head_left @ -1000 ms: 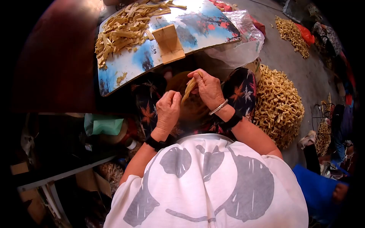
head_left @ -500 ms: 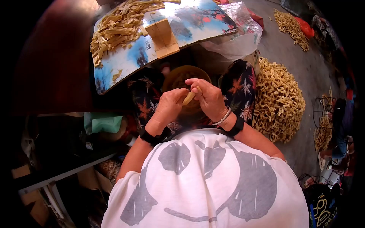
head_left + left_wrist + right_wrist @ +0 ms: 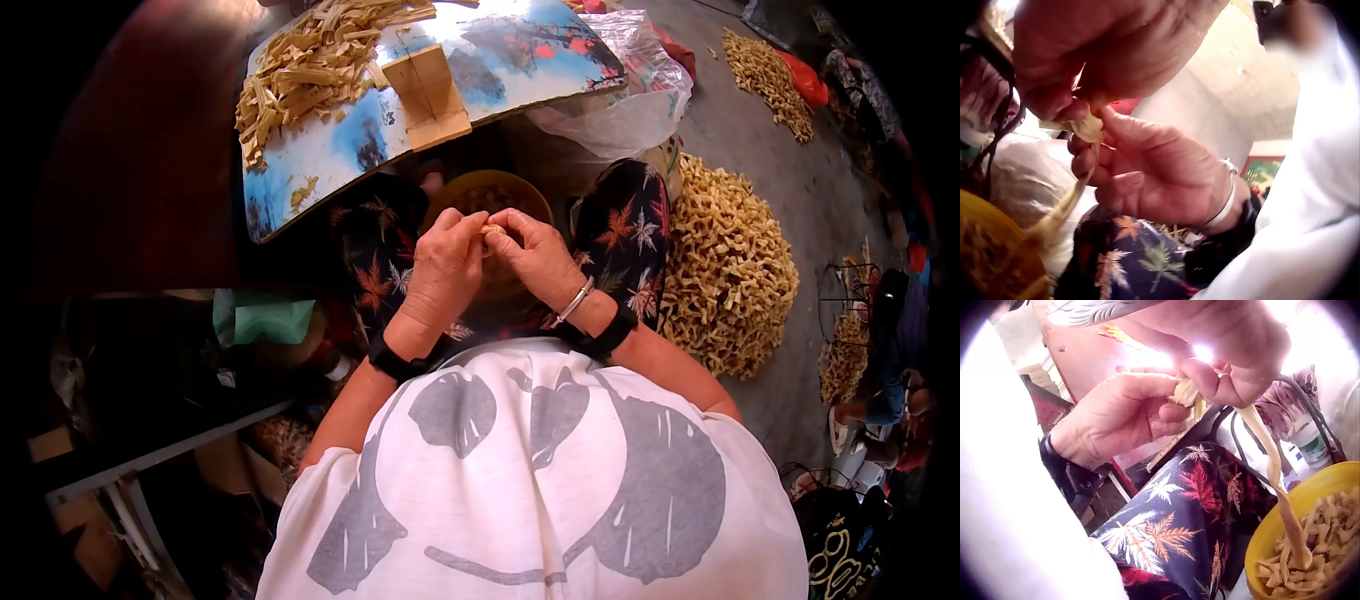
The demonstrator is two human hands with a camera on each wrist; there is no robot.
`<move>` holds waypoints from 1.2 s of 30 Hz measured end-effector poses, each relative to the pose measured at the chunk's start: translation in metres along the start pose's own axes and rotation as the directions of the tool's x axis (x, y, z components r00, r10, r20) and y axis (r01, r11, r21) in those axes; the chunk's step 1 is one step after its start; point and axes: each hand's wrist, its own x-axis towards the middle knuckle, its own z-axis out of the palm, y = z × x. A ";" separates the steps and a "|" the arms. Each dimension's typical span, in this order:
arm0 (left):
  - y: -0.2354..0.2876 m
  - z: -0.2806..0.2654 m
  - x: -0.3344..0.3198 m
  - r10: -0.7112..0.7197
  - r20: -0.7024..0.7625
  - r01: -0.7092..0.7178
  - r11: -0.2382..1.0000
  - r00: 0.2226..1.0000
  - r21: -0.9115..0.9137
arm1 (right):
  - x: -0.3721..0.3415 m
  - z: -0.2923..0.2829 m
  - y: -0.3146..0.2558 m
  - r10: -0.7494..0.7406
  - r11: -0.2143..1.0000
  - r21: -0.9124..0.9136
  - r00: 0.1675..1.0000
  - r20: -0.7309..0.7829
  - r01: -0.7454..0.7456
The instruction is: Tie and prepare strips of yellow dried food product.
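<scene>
Over the person's lap, the left hand (image 3: 442,268) and right hand (image 3: 538,262) meet fingertip to fingertip. Between them they pinch a pale yellow tofu skin strip (image 3: 1272,453), bunched into a small knot at the fingers. In the right wrist view one long end hangs from the right hand's fingers toward a yellow bowl (image 3: 1252,556). That bowl holds many short pieces (image 3: 1322,540) of the same material and stands between the knees. The left wrist view shows the knot (image 3: 1089,129) close up, partly covered by the left hand's fingertips.
A painted board (image 3: 330,150) ahead carries a pile of loose strips (image 3: 310,75) and a wooden angle piece (image 3: 425,95). Clear plastic (image 3: 620,110) lies beside it. At the right, a large heap of knotted pieces (image 3: 730,270) sits on the floor, with another heap (image 3: 770,85) farther off.
A second ago the right hand held the strip up, apart from the left. The hands have since come together, and the strip has gone from long and loose to bunched between their fingertips.
</scene>
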 end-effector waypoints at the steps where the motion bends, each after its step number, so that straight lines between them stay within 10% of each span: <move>1: -0.001 0.000 -0.001 -0.017 0.025 0.020 0.996 1.000 -0.090 | -0.001 0.000 -0.001 -0.058 0.996 -0.066 0.998 -0.013 0.057; 4: -0.003 0.000 -0.002 0.042 0.006 -0.040 0.988 0.999 -0.150 | -0.005 -0.003 -0.018 0.399 0.790 0.408 0.889 0.226 -0.458; 7: -0.005 0.003 -0.002 0.082 -0.064 -0.087 0.993 0.995 -0.079 | -0.007 -0.009 -0.024 0.277 0.389 0.722 0.820 0.501 -0.572; 9: -0.006 0.005 -0.001 0.020 -0.102 -0.031 0.994 0.995 -0.101 | -0.007 -0.007 -0.017 0.247 0.343 0.745 0.820 0.517 -0.573; 11: -0.010 0.009 0.000 -0.103 -0.124 0.077 0.977 0.987 -0.200 | -0.006 -0.007 -0.023 0.280 0.345 0.765 0.837 0.469 -0.544; 16: 0.003 -0.002 -0.009 -0.408 0.071 0.341 0.640 0.910 -0.689 | 0.003 0.002 -0.019 0.224 0.860 0.441 0.966 0.126 -0.257; 18: -0.004 0.002 -0.011 -0.361 -0.038 0.271 0.762 0.932 -0.588 | -0.001 0.008 -0.028 0.075 0.984 0.158 0.997 0.015 -0.076; 23: -0.022 -0.005 -0.003 -0.348 -0.079 0.240 0.778 0.934 -0.581 | -0.008 -0.005 -0.036 -0.113 0.953 -0.274 0.991 0.075 0.129; 27: -0.031 -0.002 -0.009 -0.390 0.387 0.365 -0.131 0.836 -0.922 | -0.014 -0.002 -0.035 -0.176 0.933 -0.323 0.984 -0.022 0.159; 30: -0.002 0.006 -0.009 -0.411 0.475 0.351 -0.343 0.778 -0.872 | -0.010 0.004 -0.027 -0.230 0.922 -0.335 0.971 -0.062 0.197; 36: -0.014 0.001 -0.014 -0.431 0.240 0.397 0.324 0.870 -0.859 | -0.003 -0.001 -0.029 -0.277 0.897 -0.371 0.960 -0.046 0.241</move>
